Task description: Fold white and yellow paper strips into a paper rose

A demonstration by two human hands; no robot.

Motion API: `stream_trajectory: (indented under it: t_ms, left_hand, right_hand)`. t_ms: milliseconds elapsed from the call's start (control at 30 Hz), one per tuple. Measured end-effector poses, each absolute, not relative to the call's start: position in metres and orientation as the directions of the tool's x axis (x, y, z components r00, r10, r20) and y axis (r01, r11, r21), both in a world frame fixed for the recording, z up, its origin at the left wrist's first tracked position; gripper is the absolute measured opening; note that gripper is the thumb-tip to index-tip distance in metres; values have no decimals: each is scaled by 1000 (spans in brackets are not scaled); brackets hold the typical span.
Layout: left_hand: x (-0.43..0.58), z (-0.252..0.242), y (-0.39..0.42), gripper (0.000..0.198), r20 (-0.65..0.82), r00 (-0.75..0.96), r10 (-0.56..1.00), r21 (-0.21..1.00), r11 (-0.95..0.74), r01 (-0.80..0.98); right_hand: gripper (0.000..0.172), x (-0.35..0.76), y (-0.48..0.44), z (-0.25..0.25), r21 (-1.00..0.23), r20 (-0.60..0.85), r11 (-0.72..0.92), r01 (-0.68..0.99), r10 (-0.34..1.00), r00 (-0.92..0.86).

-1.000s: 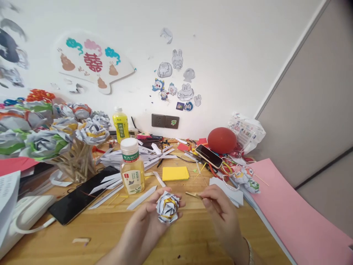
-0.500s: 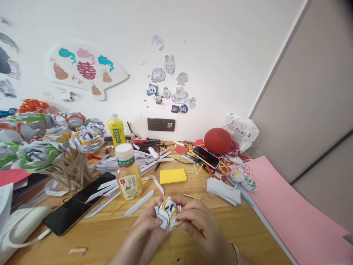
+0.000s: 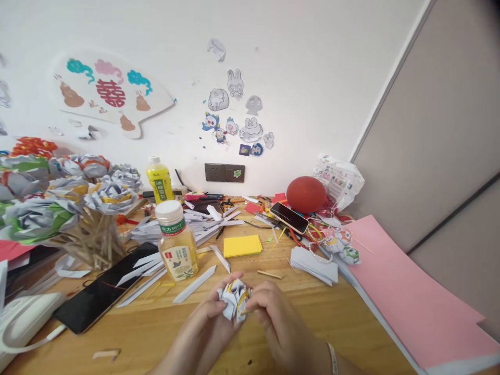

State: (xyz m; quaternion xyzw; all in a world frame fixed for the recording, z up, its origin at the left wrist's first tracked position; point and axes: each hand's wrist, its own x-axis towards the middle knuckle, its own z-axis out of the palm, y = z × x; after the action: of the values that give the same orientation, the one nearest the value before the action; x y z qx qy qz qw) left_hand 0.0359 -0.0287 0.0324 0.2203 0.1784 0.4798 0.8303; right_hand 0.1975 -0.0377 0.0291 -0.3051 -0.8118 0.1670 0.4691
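Observation:
A white paper flower (image 3: 233, 301) with yellow strips among its folded petals is held over the table by my left hand (image 3: 209, 320), whose thumb presses the near petals. At the flower's right edge, my right hand (image 3: 279, 317) pinches a short wooden stick (image 3: 245, 311), mostly covered by the fingers, its tip against the petals. Another thin wooden stick (image 3: 269, 274) lies just beyond my hands. Also beyond them are a stack of yellow paper (image 3: 242, 246) and a folded white strip (image 3: 194, 284).
At left, paper flowers on sticks fill a clear container (image 3: 97, 242), near a black phone (image 3: 103, 291). A tea bottle (image 3: 177, 250) and a yellow drink bottle (image 3: 159, 179) stand behind. To the right are white paper slips (image 3: 314, 264), a red balloon (image 3: 307, 194) and pink sheets (image 3: 414, 297).
My right fingers have closed in on the flower's right edge, so less of the stick shows. The view has shifted slightly; my left hand keeps its hold.

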Motion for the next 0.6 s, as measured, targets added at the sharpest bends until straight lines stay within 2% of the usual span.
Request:
stream_trajectory:
  t_ms: [133,233,400,600]
  left_hand:
    - [37,30,-28,21,-117,471,874,493,463,-737]
    - [39,30,-31,21,-119,459,881,531,447,-720]
    - [41,33,-35,26,-114,463,879,624,426,-655]
    - [37,14,-30,42,-75,434,898,744,340,-575]
  right_hand:
    - [26,198,-38,27,-510,690,767,389,635,-348]
    - [29,198,-38,26,-511,689,762,398,640,-340]
    - [28,196,-37,19,-667,598,630,396,771,-219]
    - [35,196,-34,21,-879,377,421,222,901,-215]
